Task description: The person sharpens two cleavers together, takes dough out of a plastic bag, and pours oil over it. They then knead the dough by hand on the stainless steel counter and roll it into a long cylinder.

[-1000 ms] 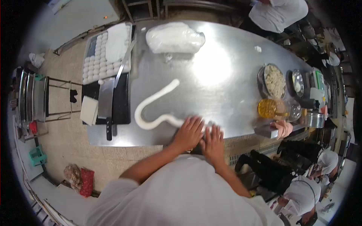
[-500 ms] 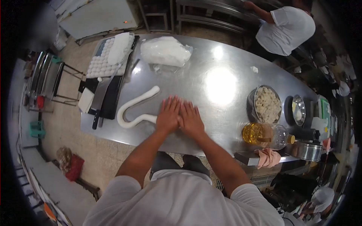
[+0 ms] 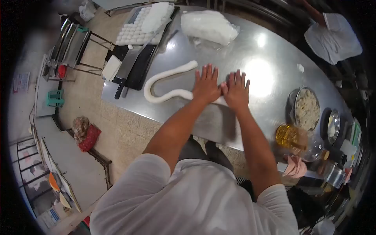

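Note:
A long white rope of dough (image 3: 155, 81) lies curved like a hook on the steel table (image 3: 219, 121). My left hand (image 3: 206, 87) rests palm down on the dough near its right part, fingers stretched out. Beside it, my right hand (image 3: 236, 92) lies flat with spread fingers, also over the dough; the two thumbs are close together. A short stretch of dough shows between the hands, and the parts beneath the palms are hidden.
A plastic-wrapped white dough mass (image 3: 209, 27) sits at the back. On the left are a tray of small dough balls (image 3: 135, 33) and a large knife (image 3: 131, 64). To the right stand a bowl of pale filling (image 3: 307, 109) and an oil bottle (image 3: 288, 136). A co-worker (image 3: 333, 37) stands beyond.
My hands have moved apart a little, and dough now shows between them. The view has shifted, so the table and its contents appear further up and to the right.

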A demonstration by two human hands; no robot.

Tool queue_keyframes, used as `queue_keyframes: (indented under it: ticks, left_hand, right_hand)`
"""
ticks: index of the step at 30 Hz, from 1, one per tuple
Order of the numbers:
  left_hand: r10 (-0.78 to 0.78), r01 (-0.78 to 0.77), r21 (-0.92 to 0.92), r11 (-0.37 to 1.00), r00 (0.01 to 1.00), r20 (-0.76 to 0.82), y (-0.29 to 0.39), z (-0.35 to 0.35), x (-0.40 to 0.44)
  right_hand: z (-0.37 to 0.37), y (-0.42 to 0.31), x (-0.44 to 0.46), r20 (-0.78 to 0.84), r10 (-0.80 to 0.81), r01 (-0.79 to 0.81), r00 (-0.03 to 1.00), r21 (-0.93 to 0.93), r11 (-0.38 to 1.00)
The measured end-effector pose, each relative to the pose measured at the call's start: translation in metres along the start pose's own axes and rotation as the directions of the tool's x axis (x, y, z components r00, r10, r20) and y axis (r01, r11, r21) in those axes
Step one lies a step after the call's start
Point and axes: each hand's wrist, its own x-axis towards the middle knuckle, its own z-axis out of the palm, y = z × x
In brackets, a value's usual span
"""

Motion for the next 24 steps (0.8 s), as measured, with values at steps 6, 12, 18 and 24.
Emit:
queue_keyframes:
  ticks: [6, 12, 18, 24]
  left_hand:
    - [0.192, -0.201, 0.044, 0.979, 0.968, 0.159, 0.0, 0.014, -0.12]
    - [0.225, -0.211, -0.082, 0.974, 0.938, 0.264, -0.052, -0.03, -0.178]
    - [0.264, -0.264, 0.058, 0.963, 0.965, 0.003, -0.085, -0.026, -0.001]
    - [0.393, -0.394, -0.014, 0.919, 0.916, 0.081, -0.121, -0.033, -0.084]
  right_hand:
    - [0.002, -0.031, -0.115, 0.084, -0.264, 0.238, 0.961, 0.235, 0.942]
    - [-0.002, -0.066, -0.189, 0.18, 0.0, -0.028, 0.984, 0.156, 0.987]
    - [-0.001, -0.041, -0.006, -0.012, 0.297, -0.297, 0.955, -0.113, 0.948]
    - [-0.002, -0.062, -0.122, 0.116, 0.171, -0.159, 0.978, -0.109, 0.981]
